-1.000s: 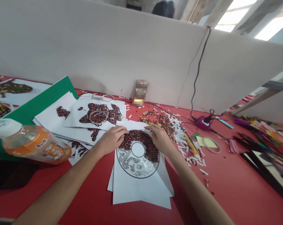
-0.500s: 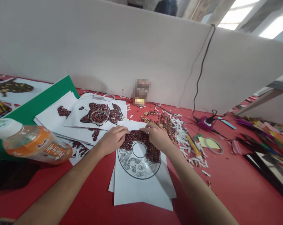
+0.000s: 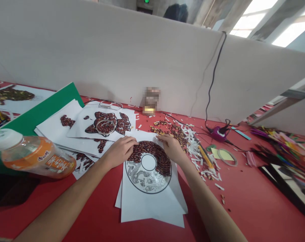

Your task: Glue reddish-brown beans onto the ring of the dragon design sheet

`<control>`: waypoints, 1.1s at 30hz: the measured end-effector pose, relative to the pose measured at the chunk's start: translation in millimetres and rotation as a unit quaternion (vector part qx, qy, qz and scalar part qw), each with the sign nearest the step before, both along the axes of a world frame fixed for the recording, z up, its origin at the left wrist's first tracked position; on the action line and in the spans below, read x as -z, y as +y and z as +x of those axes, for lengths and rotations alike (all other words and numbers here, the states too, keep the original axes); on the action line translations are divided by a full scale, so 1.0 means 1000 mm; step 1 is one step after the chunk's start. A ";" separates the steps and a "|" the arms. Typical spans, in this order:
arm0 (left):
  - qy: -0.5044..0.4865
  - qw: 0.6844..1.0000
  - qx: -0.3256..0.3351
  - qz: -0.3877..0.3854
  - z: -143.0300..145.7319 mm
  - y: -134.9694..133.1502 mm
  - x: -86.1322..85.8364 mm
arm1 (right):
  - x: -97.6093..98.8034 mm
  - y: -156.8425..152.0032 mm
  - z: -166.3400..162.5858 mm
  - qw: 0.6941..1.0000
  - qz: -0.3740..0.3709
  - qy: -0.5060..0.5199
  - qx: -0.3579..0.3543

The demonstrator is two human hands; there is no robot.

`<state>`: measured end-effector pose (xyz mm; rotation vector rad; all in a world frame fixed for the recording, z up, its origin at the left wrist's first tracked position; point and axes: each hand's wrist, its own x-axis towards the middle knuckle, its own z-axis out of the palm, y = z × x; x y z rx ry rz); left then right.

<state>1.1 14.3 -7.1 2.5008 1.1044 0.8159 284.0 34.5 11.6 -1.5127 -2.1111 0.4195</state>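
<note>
A printed paper sheet (image 3: 152,208) bears a ring-shaped dragon drawing (image 3: 142,179). Dark red beans (image 3: 152,149) cover the ring's upper and right parts; the lower left shows bare line art. At the ring's upper left edge, my left hand (image 3: 123,150) rests with its fingers bent and pressed together against the beans. Over the upper right edge is my right hand (image 3: 170,147), fingers closed and pointing left. Anything small in either hand's fingertips is hidden. Just right of my right hand lies a loose pile of beans and yellow kernels (image 3: 177,132).
An orange-labelled drink bottle (image 3: 45,156) leans at left beside a dark phone-like object (image 3: 12,190). Behind are bean-covered sheets (image 3: 73,134) and a green board (image 3: 41,116). Rightward lie paper scraps (image 3: 190,144), a yellow cutter (image 3: 205,156), a tape roll (image 3: 227,157) and a purple power adapter (image 3: 218,133).
My right hand has drawn slightly away to the right, uncovering more beans on the ring's upper right. My left hand stays at the left edge. The camera view has shifted slightly.
</note>
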 end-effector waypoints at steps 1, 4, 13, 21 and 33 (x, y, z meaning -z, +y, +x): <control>0.000 1.000 0.000 0.000 0.000 0.000 0.000 | 0.000 0.000 0.002 1.000 0.000 0.010 0.009; 0.002 1.000 0.000 0.001 0.000 0.000 0.000 | 0.000 0.000 0.006 0.999 0.001 0.027 0.030; 0.001 1.000 0.001 -0.005 0.000 0.000 -0.001 | 0.003 -0.005 -0.003 0.999 0.043 0.005 0.017; 0.005 1.000 0.001 -0.008 0.000 0.000 0.000 | 0.004 -0.003 -0.002 0.997 0.060 -0.051 -0.018; 0.005 1.000 0.002 -0.005 0.000 0.000 -0.001 | -0.008 -0.013 -0.009 0.980 0.053 -0.187 -0.050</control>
